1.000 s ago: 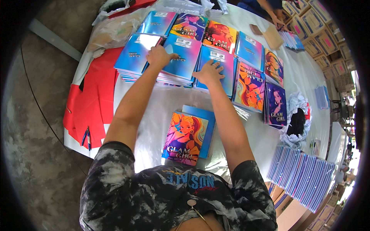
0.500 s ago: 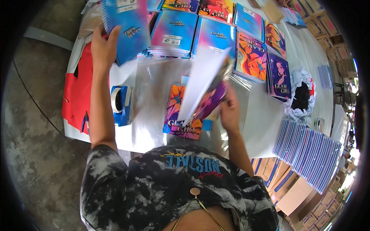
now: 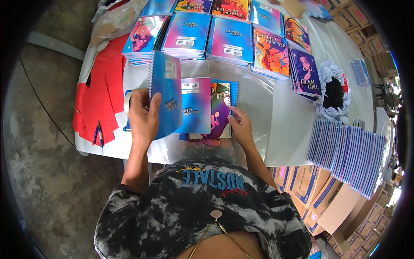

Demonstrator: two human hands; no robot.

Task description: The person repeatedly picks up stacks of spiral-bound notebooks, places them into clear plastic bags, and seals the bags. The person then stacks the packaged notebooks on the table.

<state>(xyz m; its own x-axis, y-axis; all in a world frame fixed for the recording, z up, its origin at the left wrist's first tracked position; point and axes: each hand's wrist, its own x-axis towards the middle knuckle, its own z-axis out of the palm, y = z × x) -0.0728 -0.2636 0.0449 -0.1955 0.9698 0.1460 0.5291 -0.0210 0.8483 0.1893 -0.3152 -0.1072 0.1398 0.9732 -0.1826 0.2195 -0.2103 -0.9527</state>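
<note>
Gripping a blue notebook (image 3: 168,101) by its spiral edge, the left hand (image 3: 144,114) has its thumb across the cover and holds it tilted up near the middle of the bench's (image 3: 291,129) near edge. Beside and partly behind it, a pink-and-blue notebook (image 3: 196,108) lies flat, overlapping a patterned notebook (image 3: 221,114). The right hand (image 3: 241,129) touches the patterned one's right edge with its fingertips; whether they pinch it I cannot tell. A further blue cover pokes out beneath, toward the far edge.

Two rows of notebook stacks (image 3: 185,34) run along the far edge, blue backs and bright illustrated fronts side by side, with a purple stack (image 3: 306,73) at their right end. Toward the left edge lie red sheets (image 3: 101,95), two pens (image 3: 99,134) resting on their near end, and clear plastic bags (image 3: 118,23) sit at the far left corner. Toward the right edge is a ring of crumpled wrapping (image 3: 327,103) around something black. A long row of notebooks (image 3: 347,155) fills the near right corner, spirals uppermost, above cardboard cartons (image 3: 302,185) standing below the bench.
</note>
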